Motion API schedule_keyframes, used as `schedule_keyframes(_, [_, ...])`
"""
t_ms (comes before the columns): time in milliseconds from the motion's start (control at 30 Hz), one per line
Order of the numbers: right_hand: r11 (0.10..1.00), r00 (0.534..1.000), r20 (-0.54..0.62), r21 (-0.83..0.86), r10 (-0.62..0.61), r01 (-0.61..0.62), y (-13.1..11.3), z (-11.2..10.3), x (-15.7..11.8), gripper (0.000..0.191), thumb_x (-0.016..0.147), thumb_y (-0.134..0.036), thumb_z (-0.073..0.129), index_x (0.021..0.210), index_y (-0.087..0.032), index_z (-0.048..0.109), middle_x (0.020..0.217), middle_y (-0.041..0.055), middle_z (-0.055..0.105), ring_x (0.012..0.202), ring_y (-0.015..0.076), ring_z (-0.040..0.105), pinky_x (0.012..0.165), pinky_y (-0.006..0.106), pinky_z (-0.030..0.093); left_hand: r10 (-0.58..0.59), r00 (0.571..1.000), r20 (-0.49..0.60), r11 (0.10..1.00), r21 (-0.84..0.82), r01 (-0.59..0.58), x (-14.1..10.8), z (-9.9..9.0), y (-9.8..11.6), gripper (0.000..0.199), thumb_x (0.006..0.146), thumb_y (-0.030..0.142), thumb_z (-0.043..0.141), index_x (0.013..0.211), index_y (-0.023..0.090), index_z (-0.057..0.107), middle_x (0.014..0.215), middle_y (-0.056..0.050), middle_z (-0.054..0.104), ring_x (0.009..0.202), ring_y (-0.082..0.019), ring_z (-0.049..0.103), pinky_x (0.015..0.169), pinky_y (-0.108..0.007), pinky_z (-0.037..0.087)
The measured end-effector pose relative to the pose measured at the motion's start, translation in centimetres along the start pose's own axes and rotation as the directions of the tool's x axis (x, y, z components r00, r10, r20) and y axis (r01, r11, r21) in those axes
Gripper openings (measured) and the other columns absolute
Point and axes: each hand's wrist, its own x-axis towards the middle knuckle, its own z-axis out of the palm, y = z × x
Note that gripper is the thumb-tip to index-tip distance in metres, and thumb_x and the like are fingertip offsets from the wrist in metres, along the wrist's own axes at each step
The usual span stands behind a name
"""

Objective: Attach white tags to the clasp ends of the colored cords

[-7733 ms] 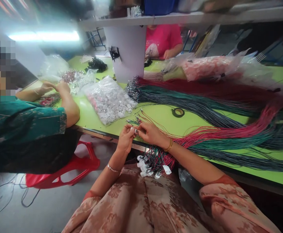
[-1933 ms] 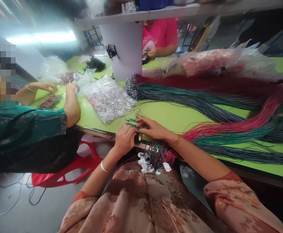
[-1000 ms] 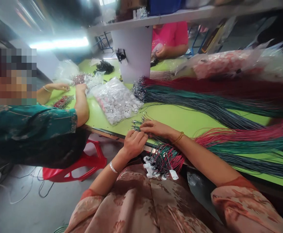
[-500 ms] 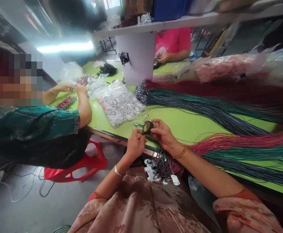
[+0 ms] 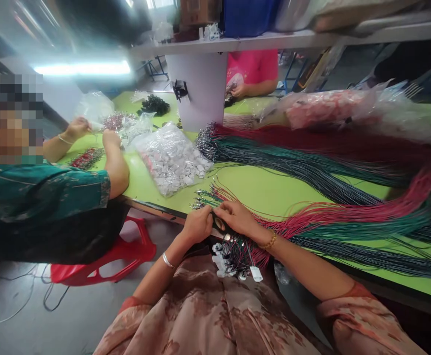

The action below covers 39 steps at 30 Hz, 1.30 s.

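A roll of black tape (image 5: 219, 225) with a pale core hangs between my two hands at the table's near edge. Over it bends my right hand (image 5: 237, 217), its fingers closed at the roll. My left hand (image 5: 198, 225) is closed in a pinch right beside the roll, and what lies in its fingertips is hidden. Just beyond my hands, wire ends with metal tips (image 5: 200, 198) rest on the tabletop. Red, green and black wires (image 5: 311, 217) run from there to the right. Below my right hand hangs a cluster of wires with white connectors (image 5: 221, 261).
A clear bag of white plastic parts (image 5: 174, 162) lies beyond my left hand on the green table (image 5: 274, 190). Another wire bundle (image 5: 274, 148) stretches behind. A co-worker (image 5: 53, 202) sits at left on a red stool (image 5: 137, 251); another person in pink (image 5: 254, 69) works across.
The tape roll and both hands have moved down towards the table edge, and my right hand has turned palm down over the roll. The view has shifted slightly to the right.
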Motion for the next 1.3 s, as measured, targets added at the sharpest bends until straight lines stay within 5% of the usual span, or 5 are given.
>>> schedule_keyframes(100, [0.986, 0.989, 0.145, -0.165, 0.016, 0.009, -0.3, -0.8, 0.1, 0.034, 0.086, -0.032, 0.049, 0.055, -0.017, 0.054, 0.052, -0.0003, 0.059, 0.049, 0.0096, 0.047, 0.054, 0.024, 0.034, -0.024, 1.000, 0.002, 0.999, -0.043, 0.024, 0.2, 0.4, -0.4, 0.014, 0.085, 0.021, 0.038, 0.073, 0.022, 0.044, 0.062, 0.000, 0.050, 0.059, -0.016, 0.046, 0.060, -0.028, 0.032])
schedule_keyframes(200, [0.992, 0.980, 0.200, -0.123, -0.009, 0.034, 0.2, -0.6, 0.2, 0.027, 0.080, -0.023, 0.047, 0.055, -0.017, 0.055, 0.049, -0.0020, 0.058, 0.047, 0.0090, 0.048, 0.053, 0.023, 0.034, -0.047, 0.999, 0.015, 0.979, -0.195, 0.049, 0.5, 0.0, -0.7, 0.011, 0.080, 0.020, 0.039, 0.070, 0.021, 0.043, 0.060, 0.001, 0.046, 0.058, -0.014, 0.042, 0.060, -0.027, 0.032])
schedule_keyframes(400, [0.999, 0.995, 0.098, -0.040, 0.022, -0.018, 2.0, 1.2, 1.0, 0.013, 0.074, -0.026, 0.054, 0.067, -0.017, 0.061, 0.050, -0.0040, 0.054, 0.049, 0.0101, 0.046, 0.049, 0.023, 0.027, -0.041, 0.988, 0.146, 0.862, -0.494, 0.109, 1.2, -1.8, -0.9, 0.023, 0.084, 0.034, 0.042, 0.066, 0.020, 0.042, 0.061, 0.003, 0.041, 0.060, -0.012, 0.039, 0.058, -0.026, 0.032])
schedule_keyframes(833, [0.996, 0.999, 0.042, -0.091, -0.015, 0.018, 2.5, 1.3, 1.5, 0.023, 0.078, -0.030, 0.050, 0.057, -0.019, 0.047, 0.052, -0.0032, 0.050, 0.052, 0.0100, 0.042, 0.051, 0.024, 0.028, -0.320, 0.944, -0.083, 0.851, -0.462, 0.248, 0.5, 0.8, 0.9, 0.032, 0.086, 0.038, 0.048, 0.061, 0.019, 0.042, 0.057, 0.004, 0.036, 0.058, -0.011, 0.035, 0.058, -0.025, 0.029])
schedule_keyframes(1300, [0.948, 0.967, 0.253, 0.301, 0.023, -0.102, 1.0, 0.2, 1.1, 0.018, 0.070, -0.029, 0.058, 0.058, -0.019, 0.048, 0.040, -0.0073, 0.044, 0.035, 0.0058, 0.035, 0.038, 0.019, 0.025, -0.252, 0.965, -0.072, 0.892, -0.404, 0.203, 1.6, 1.2, -0.4, 0.029, 0.085, 0.039, 0.047, 0.062, 0.020, 0.043, 0.057, 0.003, 0.041, 0.058, -0.013, 0.038, 0.059, -0.025, 0.029])
